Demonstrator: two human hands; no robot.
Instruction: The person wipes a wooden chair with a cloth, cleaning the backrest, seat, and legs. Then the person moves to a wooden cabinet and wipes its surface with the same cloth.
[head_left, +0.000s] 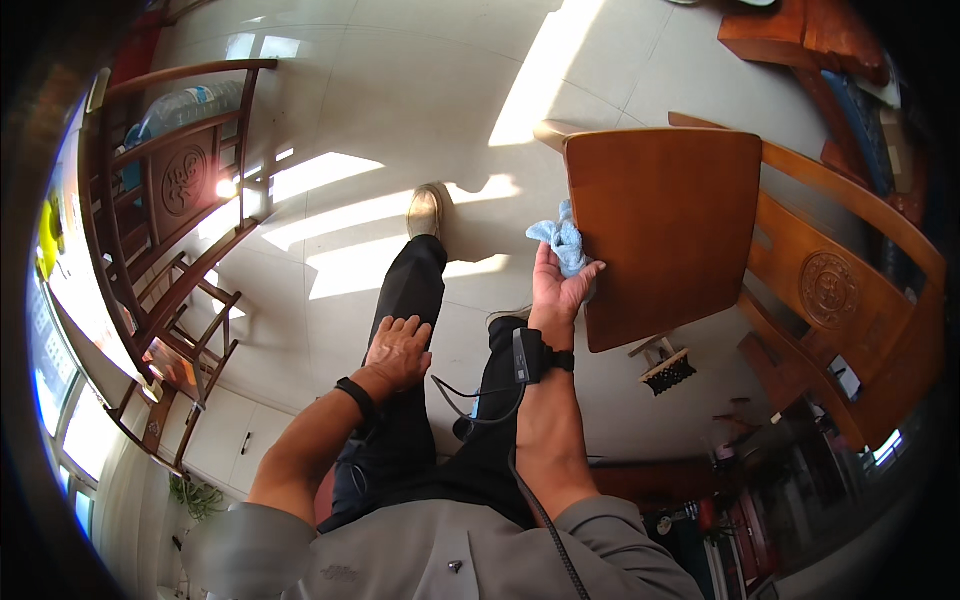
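Observation:
A light blue cloth (567, 244) is gripped in my right hand (561, 281), bunched against the near left edge of a brown wooden chair's seat (667, 225). The thumb points towards the seat's edge. My left hand (397, 351) rests palm down on my left thigh, its fingers spread, with nothing in it. The chair's backrest (832, 285), with a round carved emblem, lies to the right of the seat. A black device with a cable is strapped to my right wrist.
At the left stands a dark wooden chair (180, 176) with a large clear plastic bottle (191, 105) behind its slats. Below it is a small folding stool (217, 315). A small wooden stool (664, 364) stands under the brown chair. Wooden furniture (806, 37) is at the top right.

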